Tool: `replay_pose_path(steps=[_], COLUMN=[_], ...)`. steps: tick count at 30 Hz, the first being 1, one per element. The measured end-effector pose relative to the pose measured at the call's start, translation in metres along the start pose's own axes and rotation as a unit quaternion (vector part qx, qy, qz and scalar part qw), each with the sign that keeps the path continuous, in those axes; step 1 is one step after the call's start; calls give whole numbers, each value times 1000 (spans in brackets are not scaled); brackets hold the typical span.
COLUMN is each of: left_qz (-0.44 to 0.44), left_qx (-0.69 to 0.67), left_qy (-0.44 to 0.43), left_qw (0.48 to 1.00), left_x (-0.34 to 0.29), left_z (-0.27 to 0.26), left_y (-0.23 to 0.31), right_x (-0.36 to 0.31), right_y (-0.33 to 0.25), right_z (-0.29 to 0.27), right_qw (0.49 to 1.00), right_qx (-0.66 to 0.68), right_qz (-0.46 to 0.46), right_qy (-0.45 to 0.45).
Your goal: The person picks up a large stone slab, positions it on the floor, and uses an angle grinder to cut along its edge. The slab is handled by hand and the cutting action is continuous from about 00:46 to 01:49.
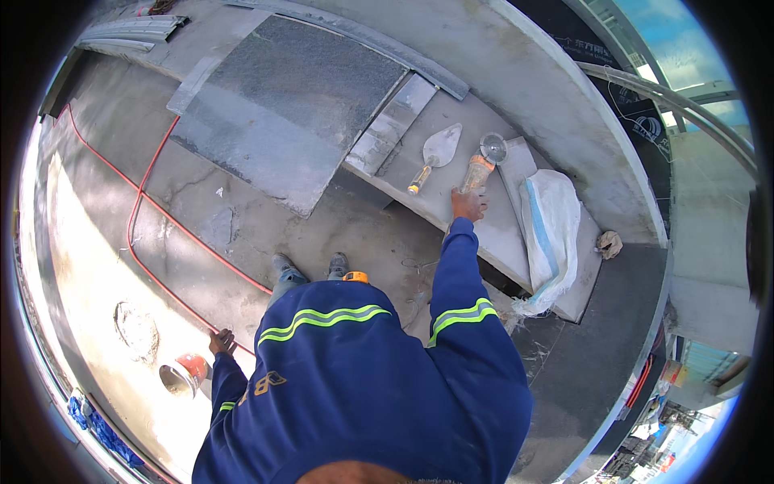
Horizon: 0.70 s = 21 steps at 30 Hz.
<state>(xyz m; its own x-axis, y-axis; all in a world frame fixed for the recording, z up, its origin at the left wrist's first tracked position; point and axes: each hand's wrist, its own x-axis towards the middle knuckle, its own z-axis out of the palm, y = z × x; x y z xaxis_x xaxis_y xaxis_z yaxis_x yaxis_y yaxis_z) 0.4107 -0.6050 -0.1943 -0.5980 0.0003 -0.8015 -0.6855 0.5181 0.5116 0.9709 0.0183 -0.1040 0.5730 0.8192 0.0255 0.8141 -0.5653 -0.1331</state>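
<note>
At the step's edge, my right hand [469, 203] is closed round the rear end of an orange, dust-covered angle grinder [479, 172]. Its round disc [493, 148] points away from me. Left of the grinder lies a pointed trowel [441, 146] with a yellow and dark handle, apart from my hand. Down at my left side, my left hand [222, 342] hangs with its fingers loosely stretched and nothing visible in them. It is beside a red hose [179, 297] on the floor, and an orange-red bucket [192, 368] lies tipped close to that forearm.
A white woven sack [555, 234] with a blue stripe lies right of the grinder. Large grey stone slabs [282, 97] rest ahead on the left. A curved wall [556, 89] bounds the step. Crumpled brown paper [609, 244] sits by the wall.
</note>
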Motion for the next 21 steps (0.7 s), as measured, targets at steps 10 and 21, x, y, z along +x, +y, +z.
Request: replay_pose_path(steps=[10,21], left_qz=[-57,333], left_qx=[-36,116], left_qy=[3,-448], left_qw=[998,822], left_x=[-13,-200], left_z=[-6,247], left_y=[-106,206], right_x=[77,-154], right_y=[27,-37], right_z=[10,-117], right_qw=[807,777], right_qx=[542,481], right_qz=[41,-235], right_qy=[-231,-331])
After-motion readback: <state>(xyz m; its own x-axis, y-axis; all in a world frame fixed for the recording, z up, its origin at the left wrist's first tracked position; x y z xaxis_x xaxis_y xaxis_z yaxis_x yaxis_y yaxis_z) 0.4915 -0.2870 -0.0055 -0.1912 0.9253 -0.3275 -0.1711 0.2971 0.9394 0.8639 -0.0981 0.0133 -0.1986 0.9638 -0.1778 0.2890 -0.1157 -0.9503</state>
